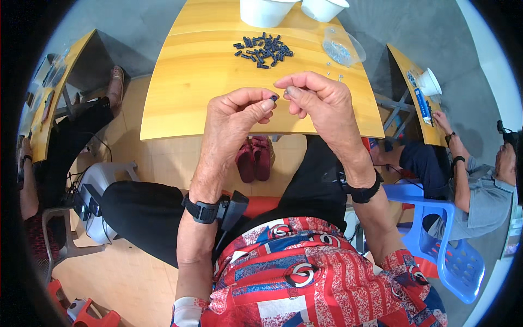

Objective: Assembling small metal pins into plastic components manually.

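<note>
Above the near edge of the yellow wooden table (185, 103), my two hands face each other, fingertips a small gap apart. My left hand (238, 111) is closed, pinching a small black plastic part (274, 98) between thumb and index finger. My right hand (322, 103) is also closed in a pinch, its index finger reaching toward the left fingertips. Whatever sits at its thumb tip is too small to name. Beyond the hands lies a loose pile of small black plastic parts (264, 50). A clear shallow dish (358, 50) at the right holds tiny shiny pieces.
Two white tubs, a larger one (266, 13) and a smaller one (325, 8), stand at the table's far end. A few tiny metal pieces (340, 77) lie near the dish. Other people sit at tables on both sides. A blue plastic chair (452, 245) stands at right.
</note>
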`<state>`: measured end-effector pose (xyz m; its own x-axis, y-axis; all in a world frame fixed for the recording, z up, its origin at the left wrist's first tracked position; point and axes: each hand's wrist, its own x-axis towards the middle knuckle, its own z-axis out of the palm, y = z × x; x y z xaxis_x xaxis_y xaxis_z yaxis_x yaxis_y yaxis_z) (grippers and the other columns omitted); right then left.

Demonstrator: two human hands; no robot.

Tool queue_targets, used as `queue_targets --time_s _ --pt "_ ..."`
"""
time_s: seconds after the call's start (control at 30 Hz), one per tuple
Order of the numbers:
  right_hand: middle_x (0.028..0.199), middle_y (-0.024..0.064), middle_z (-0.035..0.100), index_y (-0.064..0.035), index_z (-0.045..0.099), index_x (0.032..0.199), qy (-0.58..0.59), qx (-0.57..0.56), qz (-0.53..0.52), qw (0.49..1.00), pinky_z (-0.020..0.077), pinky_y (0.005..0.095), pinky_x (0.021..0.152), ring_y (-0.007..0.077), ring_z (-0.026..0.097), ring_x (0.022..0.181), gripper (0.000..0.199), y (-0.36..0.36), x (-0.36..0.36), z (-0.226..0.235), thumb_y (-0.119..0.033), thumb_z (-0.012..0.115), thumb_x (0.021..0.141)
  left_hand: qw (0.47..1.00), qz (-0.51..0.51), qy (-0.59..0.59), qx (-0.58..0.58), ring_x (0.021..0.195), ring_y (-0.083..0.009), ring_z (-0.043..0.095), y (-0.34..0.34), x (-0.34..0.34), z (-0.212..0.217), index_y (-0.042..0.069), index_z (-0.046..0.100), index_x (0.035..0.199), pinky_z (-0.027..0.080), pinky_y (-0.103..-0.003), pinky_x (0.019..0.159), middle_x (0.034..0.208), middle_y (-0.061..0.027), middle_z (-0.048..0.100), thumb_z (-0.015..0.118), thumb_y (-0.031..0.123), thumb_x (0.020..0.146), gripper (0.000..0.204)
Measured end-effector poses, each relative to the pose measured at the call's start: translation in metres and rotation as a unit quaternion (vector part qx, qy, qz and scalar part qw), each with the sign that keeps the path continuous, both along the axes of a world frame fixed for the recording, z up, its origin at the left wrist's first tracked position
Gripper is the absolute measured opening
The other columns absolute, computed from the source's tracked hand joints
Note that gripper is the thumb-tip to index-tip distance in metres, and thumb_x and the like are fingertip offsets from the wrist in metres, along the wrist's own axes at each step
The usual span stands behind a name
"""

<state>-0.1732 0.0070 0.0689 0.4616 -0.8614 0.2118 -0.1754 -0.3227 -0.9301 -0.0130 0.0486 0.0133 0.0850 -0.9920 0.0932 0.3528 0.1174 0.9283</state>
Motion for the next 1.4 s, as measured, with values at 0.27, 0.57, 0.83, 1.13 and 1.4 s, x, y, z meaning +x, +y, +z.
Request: queue_targets --time_s 0.27,0.57,0.83,1.13,1.4 --pt "0.069 -0.0022 0.057 -0.0001 0.061 0.108 0.028 -0.011 0.019 0.999 0.0423 0.0191 0.054 0.004 0.05 0.06 0.025 0.001 0.002 0.006 -0.005 0.059 0.084 1.0 -0.01 -0.016 -0.01 0.067 -0.0088 0.058 0.004 -0.003 0.002 0.0 0.068 0.093 0.049 -0.022 0.063 0.076 -0.0035 0.065 0.067 0.007 0.082 0.013" --pt "0.065 -0.0025 0.056 -0.0017 0.062 0.109 0.108 -0.062 0.021 0.992 0.0389 0.0188 0.052 0.0038 0.046 0.057 0.028 -0.005 0.001 0.002 -0.004 0.059 0.081 0.998 0.01 -0.066 -0.007 0.064 -0.0057 0.055 0.003 -0.005 0.0 -0.001 0.069 0.09 0.047 -0.021 0.058 0.076 -0.0029 0.066 0.066 0.003 0.08 0.01" --pt "0.063 -0.0046 0.051 -0.0024 0.063 0.108 0.192 -0.12 0.058 0.972 0.0367 0.0185 0.052 0.0017 0.044 0.057 0.029 -0.013 0.001 0.006 -0.004 0.057 0.08 0.988 0.048 -0.135 -0.049 0.063 -0.0055 0.055 0.001 -0.009 -0.008 -0.001 0.069 0.086 0.046 -0.021 0.055 0.074 -0.0039 0.066 0.067 0.003 0.079 0.008" --pt "0.057 0.0049 0.051 -0.0024 0.062 0.104 0.188 -0.135 0.107 0.967 0.0414 0.0284 0.053 0.0137 0.049 0.051 0.03 -0.017 0.003 0.012 -0.005 0.055 0.075 0.995 0.013 -0.097 -0.005 0.059 -0.0067 0.054 0.005 -0.002 0.001 -0.001 0.07 0.085 0.047 -0.022 0.054 0.069 -0.0033 0.065 0.068 0.003 0.079 0.008" --pt "0.059 0.0057 0.051 -0.0041 0.06 0.107 0.207 -0.125 0.15 0.959 0.0424 0.029 0.055 0.0163 0.051 0.054 0.031 -0.016 0.005 0.018 -0.005 0.055 0.077 0.993 -0.08 -0.074 0.037 0.065 -0.0105 0.06 0.005 0.01 0.006 0.001 0.069 0.09 0.051 -0.023 0.061 0.074 -0.0044 0.066 0.068 0.008 0.08 0.012"
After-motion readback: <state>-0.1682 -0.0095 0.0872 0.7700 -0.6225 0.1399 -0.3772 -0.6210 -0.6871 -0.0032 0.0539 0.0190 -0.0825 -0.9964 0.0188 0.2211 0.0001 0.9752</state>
